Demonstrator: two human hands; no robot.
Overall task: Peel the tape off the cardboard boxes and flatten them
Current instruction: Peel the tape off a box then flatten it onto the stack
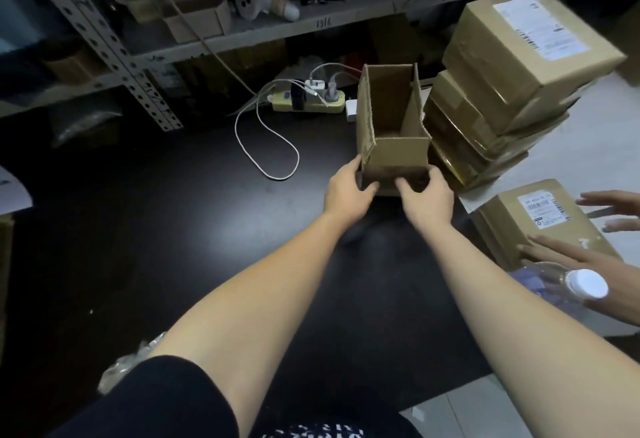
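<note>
Fingers (pixel 350 168) of the left hand (pixel 344 193) curl round the near left corner of the open cardboard box (pixel 394 150), and the right hand (pixel 429 200) clamps its near right corner, thumb on the front wall. The box is upright over the dark surface (pixel 194 216), just beside a stack of sealed boxes (pixel 512 84); a power strip (pixel 308 102) lies behind.

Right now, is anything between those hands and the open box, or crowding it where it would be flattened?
Nothing between them: the left hand and right hand grip the open box at its near end. A stack of taped boxes crowds its right side; a white cable lies on the table to its left.
</note>
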